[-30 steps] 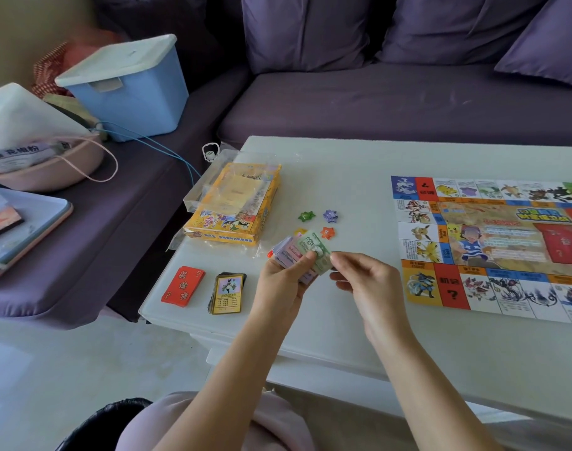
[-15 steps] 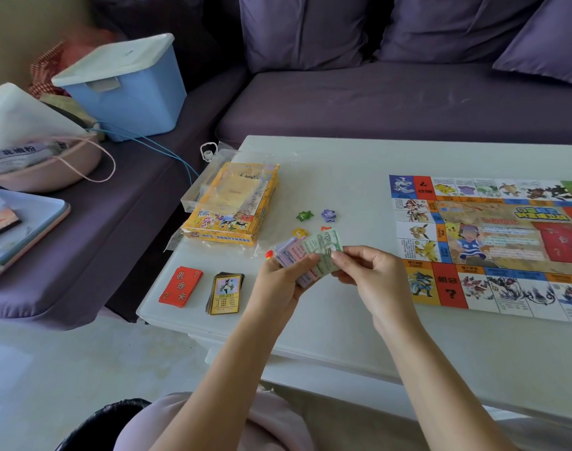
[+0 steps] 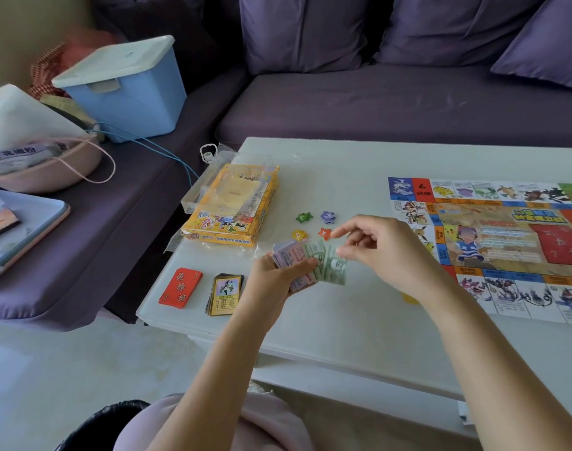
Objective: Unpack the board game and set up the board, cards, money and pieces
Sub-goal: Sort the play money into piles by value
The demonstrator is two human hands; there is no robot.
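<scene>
The left hand point(image 3: 279, 273), forearm angled up from the lap, curls fingers and thumb round a fanned wad of thin purple and green paper money point(image 3: 310, 262) over the glossy white table point(image 3: 343, 320); the right hand point(image 3: 388, 252) arches in, fingers loosely bent, thumb tip at the top green note's edge, whether gripping it I cannot tell. Just beyond lie plastic pieces, a green star point(image 3: 304, 217), purple star point(image 3: 327, 216), yellow star point(image 3: 299, 235) and orange star point(image 3: 324, 233), with the wrapped yellow cardboard box point(image 3: 229, 206) further left. A red card deck point(image 3: 180, 288) and a black, gold-framed card deck point(image 3: 225, 292) sit front left; the colourful printed board point(image 3: 492, 242) lies flat on the right.
</scene>
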